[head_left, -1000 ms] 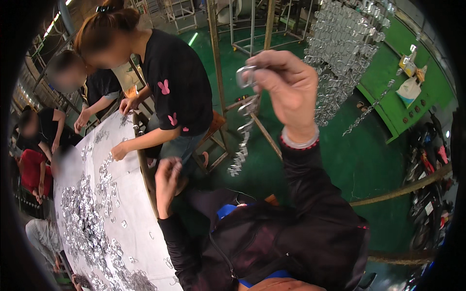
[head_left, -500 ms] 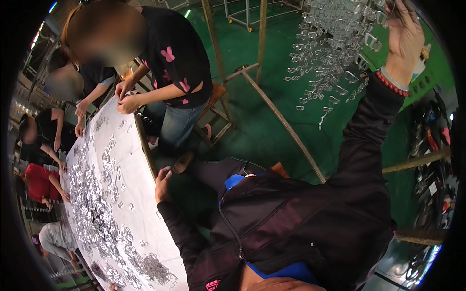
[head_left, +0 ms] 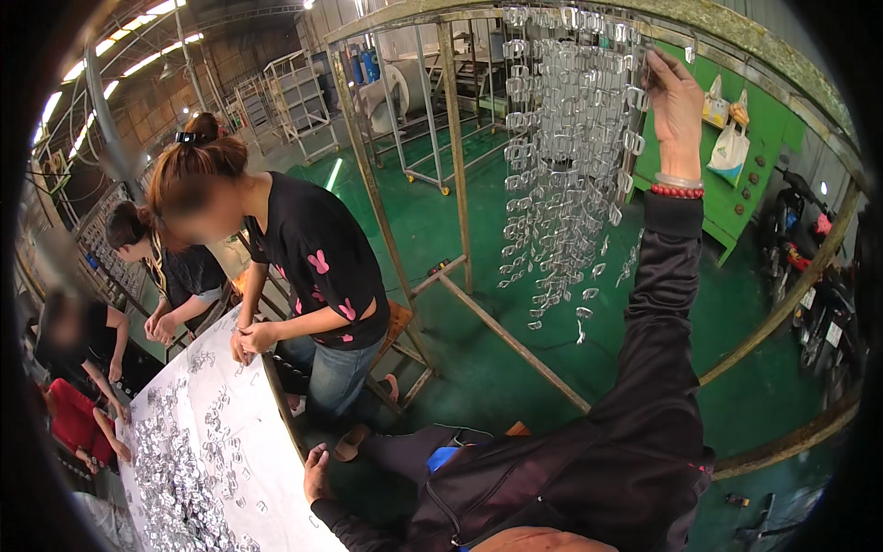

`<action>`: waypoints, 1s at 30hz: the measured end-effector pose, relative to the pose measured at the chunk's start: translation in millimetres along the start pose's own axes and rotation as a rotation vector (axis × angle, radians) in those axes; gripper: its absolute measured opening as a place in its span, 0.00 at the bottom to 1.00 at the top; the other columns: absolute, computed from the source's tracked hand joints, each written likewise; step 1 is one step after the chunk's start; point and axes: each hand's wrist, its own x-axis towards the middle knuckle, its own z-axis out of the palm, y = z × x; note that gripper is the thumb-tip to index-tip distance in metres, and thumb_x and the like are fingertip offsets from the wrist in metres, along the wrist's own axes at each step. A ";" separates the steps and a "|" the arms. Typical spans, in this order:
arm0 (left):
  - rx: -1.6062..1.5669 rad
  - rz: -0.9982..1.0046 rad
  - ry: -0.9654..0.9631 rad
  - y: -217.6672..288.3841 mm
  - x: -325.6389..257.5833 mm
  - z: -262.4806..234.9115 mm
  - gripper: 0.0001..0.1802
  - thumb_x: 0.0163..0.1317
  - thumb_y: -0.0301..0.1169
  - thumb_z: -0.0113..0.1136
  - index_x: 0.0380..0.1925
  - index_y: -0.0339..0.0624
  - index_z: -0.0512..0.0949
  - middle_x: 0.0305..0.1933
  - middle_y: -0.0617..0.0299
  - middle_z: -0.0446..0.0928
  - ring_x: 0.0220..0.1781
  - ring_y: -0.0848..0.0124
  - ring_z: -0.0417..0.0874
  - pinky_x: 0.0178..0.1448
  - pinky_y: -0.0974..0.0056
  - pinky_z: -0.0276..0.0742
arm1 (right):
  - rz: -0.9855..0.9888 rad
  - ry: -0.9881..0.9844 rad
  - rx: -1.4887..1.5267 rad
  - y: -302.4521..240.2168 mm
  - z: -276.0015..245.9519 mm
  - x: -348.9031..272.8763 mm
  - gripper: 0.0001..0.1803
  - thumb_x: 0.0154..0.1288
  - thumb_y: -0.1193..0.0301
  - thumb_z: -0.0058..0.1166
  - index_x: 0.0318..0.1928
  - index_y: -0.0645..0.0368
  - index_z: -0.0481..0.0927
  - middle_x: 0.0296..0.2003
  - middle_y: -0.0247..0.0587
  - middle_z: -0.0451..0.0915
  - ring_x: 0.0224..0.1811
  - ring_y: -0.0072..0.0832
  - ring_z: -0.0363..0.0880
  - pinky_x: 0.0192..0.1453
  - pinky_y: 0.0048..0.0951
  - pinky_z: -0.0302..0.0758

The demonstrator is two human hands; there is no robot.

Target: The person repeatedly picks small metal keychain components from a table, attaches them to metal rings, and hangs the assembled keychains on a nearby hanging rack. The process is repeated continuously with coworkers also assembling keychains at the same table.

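My right hand (head_left: 676, 106) is raised at the upper right, its fingers closed on the upper part of a strand at the edge of a hanging bunch. That bunch consists of many strands of small, shiny, buckle-like metal pieces (head_left: 561, 166), dangling below the top rail (head_left: 405, 18) of a metal frame. What exactly my fingertips pinch is partly hidden. Low at the centre left, my left hand (head_left: 317, 474) rests beside the table edge with loosely bent fingers and nothing visible in it. Loose metal pieces (head_left: 179, 469) lie heaped on the white-covered table (head_left: 267, 432).
A co-worker in a black top (head_left: 313, 248) stands at the table's far corner, hands together over it; others work along its left side. A slanted frame bar (head_left: 515, 340) crosses the green floor. A green cabinet (head_left: 745, 184) and motorbikes (head_left: 819, 294) stand at the right.
The view has tilted up, showing the frame's top rail and more of the room. My right hand remains at the strands, now seen beside their upper part. My left hand stays by the table edge.
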 end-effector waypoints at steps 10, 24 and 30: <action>-0.014 -0.023 0.016 17.8 -12.0 13.8 0.17 0.67 0.29 0.57 0.54 0.37 0.72 0.49 0.64 0.72 0.51 0.72 0.69 0.59 0.66 0.65 | 0.004 0.045 0.056 4.6 -16.4 39.1 0.09 0.60 0.77 0.63 0.41 0.65 0.81 0.33 0.38 0.82 0.32 0.27 0.78 0.35 0.25 0.73; 0.042 0.000 0.030 6.1 -5.6 5.5 0.19 0.66 0.30 0.57 0.55 0.37 0.72 0.48 0.64 0.73 0.50 0.72 0.69 0.58 0.67 0.63 | -0.210 0.618 0.070 18.2 -52.0 81.1 0.05 0.58 0.81 0.61 0.36 0.65 0.80 0.30 0.41 0.83 0.23 0.25 0.79 0.27 0.22 0.74; 0.023 -0.031 0.037 9.7 -4.2 7.3 0.19 0.66 0.30 0.57 0.56 0.37 0.73 0.48 0.65 0.73 0.49 0.73 0.70 0.57 0.67 0.65 | -0.176 0.496 -0.115 32.6 -113.6 143.7 0.08 0.54 0.79 0.66 0.35 0.63 0.82 0.30 0.36 0.82 0.28 0.22 0.78 0.30 0.23 0.74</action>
